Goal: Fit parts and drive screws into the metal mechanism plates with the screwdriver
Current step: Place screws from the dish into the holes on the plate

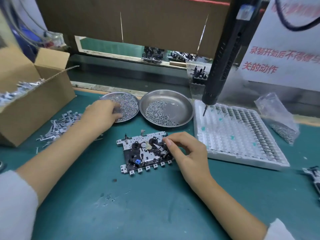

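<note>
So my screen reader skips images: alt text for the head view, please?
A person's right hand pinches a part on the grey metal mechanism plate on a green mat, while the left hand reaches into a round steel dish of screws.

From my remote position I note a surface [138,205] covered in teal-green matting, scuffed and marked near its front edge. Behind it stands a brown cardboard partition [138,19] with a low rectangular opening [112,47], through which a further green surface shows. A grey ledge [121,70] runs beneath the opening. At right hangs a white notice [285,49] bearing red Chinese characters. At upper left I see clear tubing [26,26], blurred. Lighting is even and bright.
</note>
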The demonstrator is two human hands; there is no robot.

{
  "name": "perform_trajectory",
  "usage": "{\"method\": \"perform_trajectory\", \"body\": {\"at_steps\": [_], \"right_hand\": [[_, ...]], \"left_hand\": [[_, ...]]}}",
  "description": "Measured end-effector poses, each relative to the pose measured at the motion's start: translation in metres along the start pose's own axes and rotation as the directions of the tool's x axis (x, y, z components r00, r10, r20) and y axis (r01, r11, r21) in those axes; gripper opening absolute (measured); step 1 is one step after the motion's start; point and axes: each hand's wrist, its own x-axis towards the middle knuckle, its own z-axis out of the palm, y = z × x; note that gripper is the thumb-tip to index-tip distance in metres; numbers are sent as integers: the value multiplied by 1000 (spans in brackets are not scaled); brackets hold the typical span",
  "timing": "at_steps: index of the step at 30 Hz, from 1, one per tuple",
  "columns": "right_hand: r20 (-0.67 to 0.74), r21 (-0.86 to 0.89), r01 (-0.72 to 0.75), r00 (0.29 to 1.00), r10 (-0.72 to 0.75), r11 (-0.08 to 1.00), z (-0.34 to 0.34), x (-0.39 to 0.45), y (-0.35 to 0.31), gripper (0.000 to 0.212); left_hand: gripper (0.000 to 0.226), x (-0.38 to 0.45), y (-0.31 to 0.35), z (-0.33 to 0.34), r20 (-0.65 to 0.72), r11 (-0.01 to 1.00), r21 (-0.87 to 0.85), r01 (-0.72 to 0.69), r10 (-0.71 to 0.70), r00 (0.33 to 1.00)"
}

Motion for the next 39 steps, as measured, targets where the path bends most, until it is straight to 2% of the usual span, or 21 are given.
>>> {"method": "perform_trajectory", "body": {"at_steps": [2, 7, 11, 14, 18, 20, 24, 27, 29, 32, 35, 37, 39], "right_hand": [[4, 0, 3, 1000, -3, 1000, 0, 0, 0, 9], [11, -14, 22, 1000, -22, 1000, 0, 1, 1, 9], [20, -30, 43, 999, -42, 999, 0, 1, 1, 10], [17, -32, 45, 999, -44, 998, 0, 2, 1, 9], [13, -36, 39, 999, -38, 999, -1, 2, 1, 9], [10, -36, 40, 999, -40, 999, -1, 1, 1, 8], [20, -99, 97, 995, -95, 990, -2, 0, 1, 9], [32, -190, 178, 984, -175, 965, -1, 0, -1, 11], [70, -261, 240, 971, -229, 935, 2, 5, -5, 15], [119, -374, 269, 963, -242, 888, 3, 30, -13, 26], [96, -511, 157, 987, -125, 845, 3, 70, -14, 38], [154, -620, 60, 987, 46, 782, 4, 93, -7, 40], [250, -740, 8, 932, 263, 673, 6, 107, 5, 36]], "left_hand": [[24, 3, 5, 5, -17, 1000, -13, 25, -25, 1000], [7, 1, 6, 8, -175, 999, -1, 41, -41, 984], [8, -7, 7, 7, -280, 996, -88, 31, -54, 959], [7, -11, 5, 5, -294, 982, -185, 43, -97, 951], [9, -17, 7, 5, -314, 979, -200, 25, -89, 945], [7, -21, 10, 4, -336, 963, -270, -18, -77, 939], [7, -40, 16, 3, -427, 844, -498, -197, -42, 903], [12, -53, 24, 8, -448, 775, -588, -231, -74, 891], [14, -56, 29, 12, -432, 740, -634, -226, -95, 897], [17, -58, 33, 15, -469, 753, -597, -277, -48, 882], [18, -59, 33, 16, -508, 751, -571, -331, -7, 861], [19, -60, 34, 16, -512, 732, -587, -345, -6, 859], [19, -61, 34, 17, -511, 722, -590, -361, 12, 860]]}}
